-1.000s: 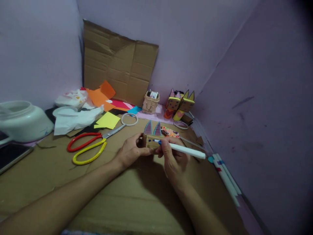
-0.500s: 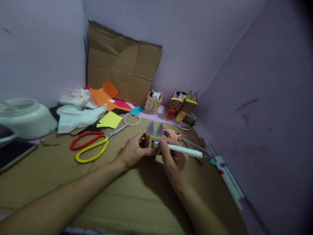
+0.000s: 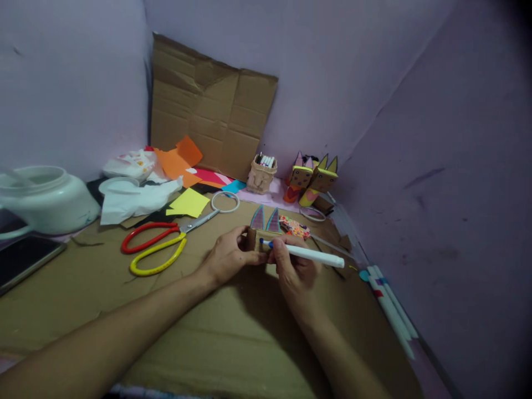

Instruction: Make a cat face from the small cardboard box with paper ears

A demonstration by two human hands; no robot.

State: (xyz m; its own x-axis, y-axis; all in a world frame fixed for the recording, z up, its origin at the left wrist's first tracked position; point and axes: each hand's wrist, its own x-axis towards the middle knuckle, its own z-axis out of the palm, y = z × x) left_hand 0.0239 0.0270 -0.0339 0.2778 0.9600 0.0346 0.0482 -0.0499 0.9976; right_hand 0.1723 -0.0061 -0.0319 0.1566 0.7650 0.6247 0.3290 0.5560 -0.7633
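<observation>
My left hand [image 3: 230, 254] grips the left side of a small cardboard box [image 3: 251, 238] whose top carries two pointed ears [image 3: 265, 219], purple with blue edges. Between the thumb and fingers of my right hand [image 3: 296, 266] is a white felt-tip marker [image 3: 318, 256]. Its blue tip meets the front face of the box, where a dark blue spot shows. Part of that front face is hidden by my fingers. Just behind the box lies a piece of colourful patterned paper [image 3: 295, 226].
Scissors [image 3: 183, 235] with red and yellow handles lie left of my hands. A phone [image 3: 29, 260] and a white pot [image 3: 50, 202] stand far left. Behind are a marker holder [image 3: 261, 176] and two eared cardboard figures [image 3: 318, 180]. Several markers [image 3: 390, 307] lie right.
The view has shifted slightly, so the scene sits a little further right. A dark blue spot shows more clearly at the marker tip; both hands keep their grip.
</observation>
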